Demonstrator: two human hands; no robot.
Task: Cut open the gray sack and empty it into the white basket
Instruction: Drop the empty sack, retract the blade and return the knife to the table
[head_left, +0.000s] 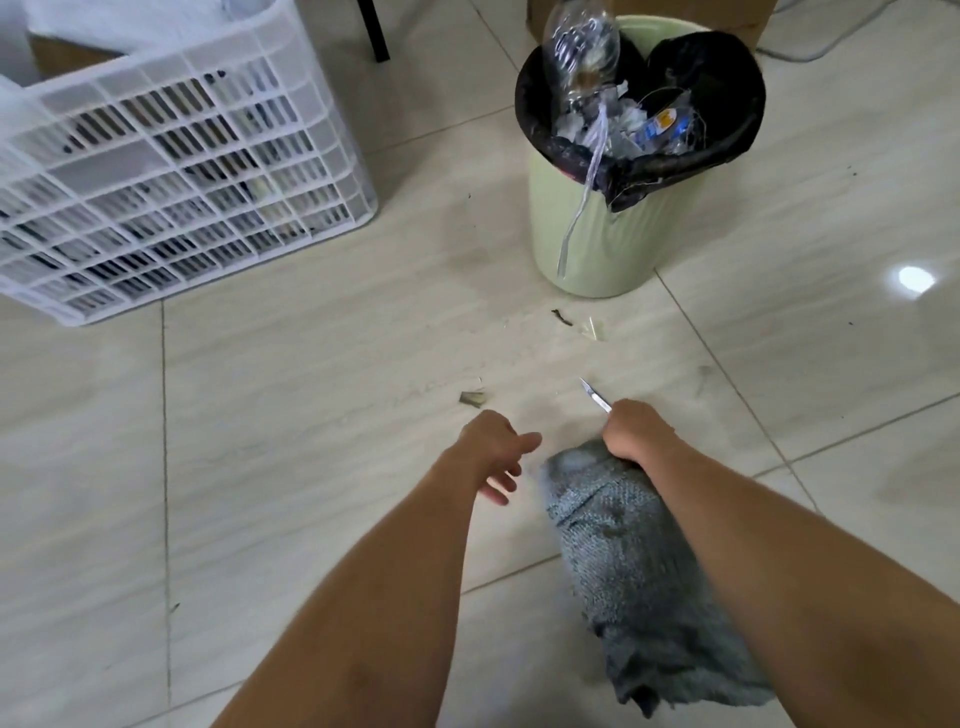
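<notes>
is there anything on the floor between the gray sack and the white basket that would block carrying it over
Nothing solid. The gray sack sits low in view, gripped at its top by the right hand, and the white basket stands up and to the left. Between them lies open tile with only a small scrap. The green bin stands off to the right.

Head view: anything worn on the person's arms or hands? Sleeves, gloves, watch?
Nothing visible. Both forearms are bare up to the frame edge, no sleeves. The left hand and right hand have no gloves; no watch, bands or rings show, though motion blur softens fine detail.

Limp gray sack (634, 561) mid-air, white basket (171, 156) far left.
</notes>
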